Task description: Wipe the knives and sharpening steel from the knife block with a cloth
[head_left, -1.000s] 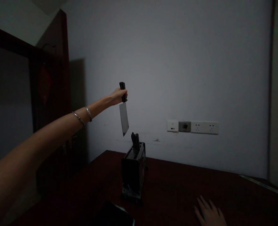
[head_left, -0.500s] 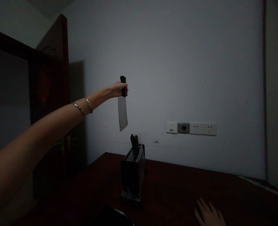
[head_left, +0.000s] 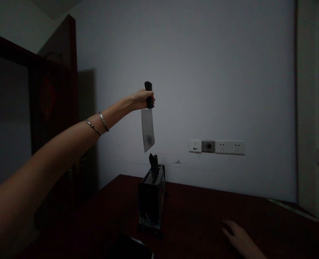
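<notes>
My left hand point(head_left: 145, 99) is closed around the black handle of a cleaver point(head_left: 147, 127), held in the air in front of the wall. Its broad blade points down and a small hole shows near the lower corner. Just below the blade tip, and apart from it, stands a black knife block point(head_left: 150, 198). Two dark knife handles point(head_left: 154, 163) stick up from the block's top. At the lower right, my right hand point(head_left: 237, 235) is low over or on the dark red table, with nothing in it and its visible fingers apart.
The dark red table point(head_left: 202, 205) reaches to the wall, where a row of sockets point(head_left: 217, 146) is fixed. A dark object with a pale edge point(head_left: 129, 246) lies at the near edge. A wooden door point(head_left: 59, 90) stands at the left.
My left hand with the cleaver has moved a little right and is now more directly above the block's handles. My right hand has turned, its fingers now pointing more to the left.
</notes>
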The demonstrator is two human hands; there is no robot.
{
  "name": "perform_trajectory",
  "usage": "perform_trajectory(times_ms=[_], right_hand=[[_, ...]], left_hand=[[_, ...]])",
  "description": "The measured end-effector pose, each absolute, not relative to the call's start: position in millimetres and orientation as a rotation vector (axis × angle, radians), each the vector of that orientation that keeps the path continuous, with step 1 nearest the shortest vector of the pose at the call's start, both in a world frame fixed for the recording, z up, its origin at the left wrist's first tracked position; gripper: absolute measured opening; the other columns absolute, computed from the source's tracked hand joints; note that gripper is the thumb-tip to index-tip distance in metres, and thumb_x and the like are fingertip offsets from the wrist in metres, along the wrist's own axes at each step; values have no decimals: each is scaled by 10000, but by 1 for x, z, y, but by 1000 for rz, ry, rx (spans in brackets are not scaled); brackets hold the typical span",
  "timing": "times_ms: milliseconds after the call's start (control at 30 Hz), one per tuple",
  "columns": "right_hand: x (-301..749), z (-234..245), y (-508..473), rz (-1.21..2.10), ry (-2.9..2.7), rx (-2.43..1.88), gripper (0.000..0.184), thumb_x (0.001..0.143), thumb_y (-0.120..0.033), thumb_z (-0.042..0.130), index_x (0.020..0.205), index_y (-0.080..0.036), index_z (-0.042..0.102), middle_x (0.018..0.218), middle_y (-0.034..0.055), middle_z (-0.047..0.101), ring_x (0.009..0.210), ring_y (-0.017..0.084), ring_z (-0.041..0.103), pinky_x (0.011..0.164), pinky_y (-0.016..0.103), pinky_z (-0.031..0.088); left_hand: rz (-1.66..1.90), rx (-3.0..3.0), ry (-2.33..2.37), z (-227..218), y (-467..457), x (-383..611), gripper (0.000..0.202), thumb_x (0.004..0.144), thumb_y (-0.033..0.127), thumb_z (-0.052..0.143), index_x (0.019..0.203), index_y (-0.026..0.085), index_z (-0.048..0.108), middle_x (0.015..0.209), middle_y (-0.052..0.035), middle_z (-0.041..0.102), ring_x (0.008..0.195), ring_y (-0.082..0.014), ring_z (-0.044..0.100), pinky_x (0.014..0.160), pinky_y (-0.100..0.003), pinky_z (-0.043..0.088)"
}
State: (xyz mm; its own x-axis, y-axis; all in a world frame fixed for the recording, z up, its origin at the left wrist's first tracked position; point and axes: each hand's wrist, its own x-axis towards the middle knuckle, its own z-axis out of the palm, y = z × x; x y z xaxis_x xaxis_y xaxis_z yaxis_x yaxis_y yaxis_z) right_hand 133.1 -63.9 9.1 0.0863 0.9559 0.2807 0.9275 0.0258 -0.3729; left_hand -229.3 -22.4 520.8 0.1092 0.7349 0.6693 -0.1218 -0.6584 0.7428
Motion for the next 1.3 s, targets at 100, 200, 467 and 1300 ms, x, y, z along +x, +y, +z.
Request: perform_trajectory(times_ms=[100, 200, 467, 1300], right_hand=[[143, 57, -68, 211, -1744, -1769, 441, 735, -350, 364, 965, -131, 670, 1040, 138, 680, 1016, 274, 605, 916, 405, 438], [143, 105, -79, 356, -1674, -1698, 382, 751, -362, 393, 915, -138, 656, 959, 134, 701, 970, 271, 624, 842, 380, 478], [97, 185, -132, 1022, -1387, -1529, 309, 827, -383, 426, 852, -120, 585, 645, 81, 673, 557, 143, 640, 454, 213, 453], [53, 184, -154, 1404, -1100, -1272, 468, 846, -519, 421, 725, -96, 578, 570, 72, 656, 502, 138, 639, 472, 215, 510]], left_hand=[[1464, 1779, 613, 512, -33, -218, 207, 650, -53, 462, 668, 148, 415, 539, -1, 458, 550, -112, 508, 593, -304, 461], [1425, 1816, 556, 498, -42, -205, 197, 689, -32, 428, 643, 156, 389, 538, -5, 458, 522, -99, 482, 550, -269, 430], [1489, 1852, 379, 427, -63, -167, 165, 705, 4, 443, 670, 162, 413, 617, 12, 455, 544, -82, 454, 557, -253, 405], [1375, 2268, 146, 163, -89, -80, 203, 737, 126, 481, 854, 246, 367, 818, -20, 412, 728, -158, 411, 672, -283, 372]])
